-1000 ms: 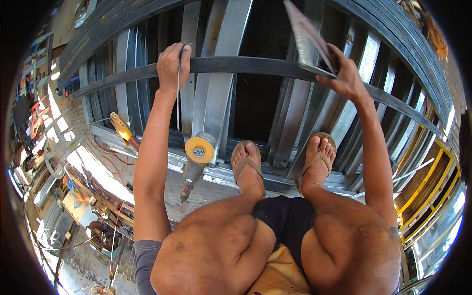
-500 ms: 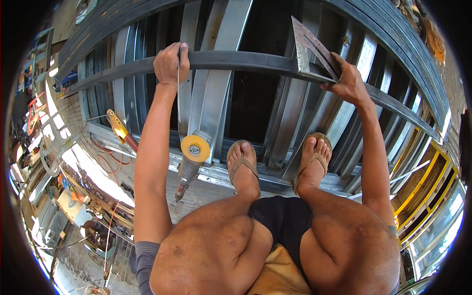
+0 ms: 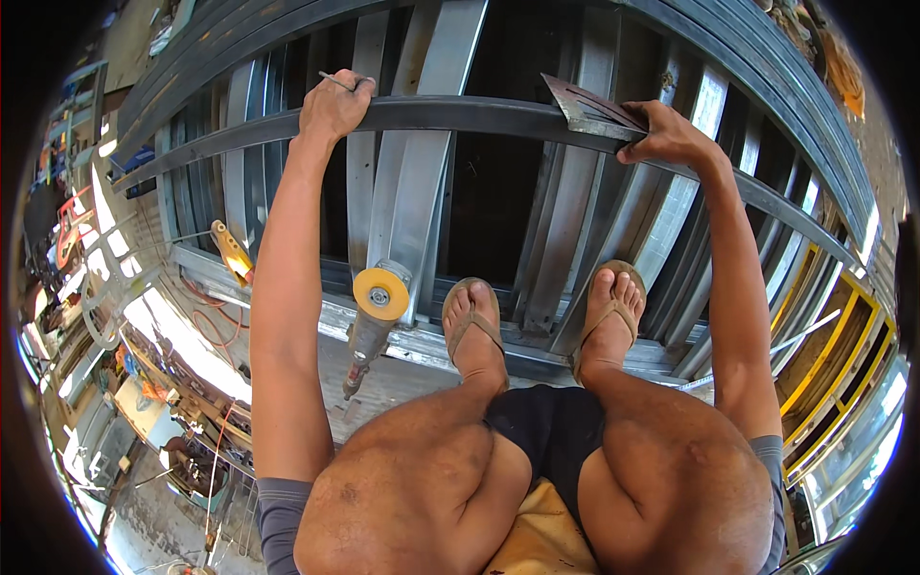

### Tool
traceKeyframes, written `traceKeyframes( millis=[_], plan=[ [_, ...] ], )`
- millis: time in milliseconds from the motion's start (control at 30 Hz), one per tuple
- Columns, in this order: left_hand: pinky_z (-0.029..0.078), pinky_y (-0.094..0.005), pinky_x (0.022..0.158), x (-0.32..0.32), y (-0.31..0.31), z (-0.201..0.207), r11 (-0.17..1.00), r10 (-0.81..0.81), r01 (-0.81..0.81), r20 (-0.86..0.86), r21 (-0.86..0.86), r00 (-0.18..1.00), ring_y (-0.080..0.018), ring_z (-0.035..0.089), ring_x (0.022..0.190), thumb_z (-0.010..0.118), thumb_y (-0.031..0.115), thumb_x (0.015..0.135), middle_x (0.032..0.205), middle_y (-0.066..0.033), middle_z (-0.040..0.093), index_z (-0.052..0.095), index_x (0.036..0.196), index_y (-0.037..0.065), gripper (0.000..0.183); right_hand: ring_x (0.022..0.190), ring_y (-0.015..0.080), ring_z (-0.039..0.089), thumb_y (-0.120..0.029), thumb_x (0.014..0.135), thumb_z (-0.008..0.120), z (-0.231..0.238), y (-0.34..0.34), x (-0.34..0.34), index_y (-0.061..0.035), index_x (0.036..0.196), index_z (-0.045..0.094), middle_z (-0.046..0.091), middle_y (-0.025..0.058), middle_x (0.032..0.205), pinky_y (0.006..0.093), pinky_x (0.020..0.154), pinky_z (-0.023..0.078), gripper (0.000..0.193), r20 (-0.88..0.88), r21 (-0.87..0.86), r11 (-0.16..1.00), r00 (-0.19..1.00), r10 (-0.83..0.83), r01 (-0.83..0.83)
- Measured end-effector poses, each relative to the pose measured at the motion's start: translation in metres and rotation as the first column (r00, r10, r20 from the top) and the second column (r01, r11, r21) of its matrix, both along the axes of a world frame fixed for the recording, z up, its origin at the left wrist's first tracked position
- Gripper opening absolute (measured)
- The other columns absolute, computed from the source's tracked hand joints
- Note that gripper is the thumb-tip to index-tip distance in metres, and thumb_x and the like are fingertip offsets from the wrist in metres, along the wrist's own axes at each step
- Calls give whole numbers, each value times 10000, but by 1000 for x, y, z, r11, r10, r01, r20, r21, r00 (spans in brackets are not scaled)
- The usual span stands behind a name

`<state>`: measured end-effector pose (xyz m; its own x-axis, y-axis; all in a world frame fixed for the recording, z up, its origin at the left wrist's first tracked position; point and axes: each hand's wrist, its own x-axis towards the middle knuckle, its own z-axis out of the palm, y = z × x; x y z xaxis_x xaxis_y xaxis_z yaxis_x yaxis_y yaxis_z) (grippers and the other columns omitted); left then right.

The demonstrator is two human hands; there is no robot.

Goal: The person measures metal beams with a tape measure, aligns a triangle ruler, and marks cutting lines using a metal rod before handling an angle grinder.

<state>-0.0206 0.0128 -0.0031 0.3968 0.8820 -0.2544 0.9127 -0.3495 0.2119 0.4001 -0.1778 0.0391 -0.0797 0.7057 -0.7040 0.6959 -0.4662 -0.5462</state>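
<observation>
Grinder: at steel frame's near edge, yellow disc up.
Right hand: fingers gripping triangular square, set on dark bar crossing frame.
Left hand: closed on thin rod, over bar.
Stacked bars: far edge.

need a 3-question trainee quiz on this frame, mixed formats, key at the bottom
1. What is in the right grip?
A) claw hammer
B) triangular metal square
C) tape measure

2. True or false: the angle grinder with the yellow disc is to the left of the left foot.

3. Fill in: the thin rod is held in the ____ grip.

Key:
1. B
2. True
3. left
</observation>
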Motion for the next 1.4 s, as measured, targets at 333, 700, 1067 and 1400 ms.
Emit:
traceKeyframes(
  millis=[333, 700, 1067, 1400],
  plan=[
    [488, -462, 963, 3, 1, -3, 1000, 15, -15, 7, 12, 1000, -418, 645, 1060, 515, 398, 939, 1071, -217, 711, 736, 1054, 43, 434, 892, 294, 671, -317, 793, 787, -11, -20, 8, 33, 1207, 673, 719, 186, 1005, 355, 849, 509, 554, 28, 245, 968, 998, -63, 54],
    [524, -491, 849, 20, 5, 9, 997, 34, -31, 33, -77, 999, -448, 664, 904, 555, 353, 916, 899, -216, 716, 761, 897, 40, 375, 894, 129, 652, -216, 933, 719, 61, -69, 63, -77, 1316, 650, 706, 39, 997, 296, 848, 513, 413, -148, 506, 766, 915, -376, 396],
    [516, -451, 770, 10, 0, 0, 998, 43, -47, 108, 30, 993, -389, 676, 836, 552, 335, 915, 816, -178, 705, 731, 803, 59, 347, 869, 335, 698, -253, 986, 595, -4, -11, -35, -93, 1222, 684, 718, 167, 1009, 415, 787, 536, 298, 250, 426, 898, 968, 1, -111],
    [546, -462, 854, 17, -3, 9, 997, 78, -80, 85, 18, 993, -418, 680, 909, 586, 313, 887, 910, -213, 721, 768, 943, 69, 309, 895, 317, 699, -248, 918, 670, -18, -32, -74, -70, 1000, 724, 737, 127, 977, 414, 830, 520, 204, 303, 701, 713, 919, -252, -36]
  ],
)
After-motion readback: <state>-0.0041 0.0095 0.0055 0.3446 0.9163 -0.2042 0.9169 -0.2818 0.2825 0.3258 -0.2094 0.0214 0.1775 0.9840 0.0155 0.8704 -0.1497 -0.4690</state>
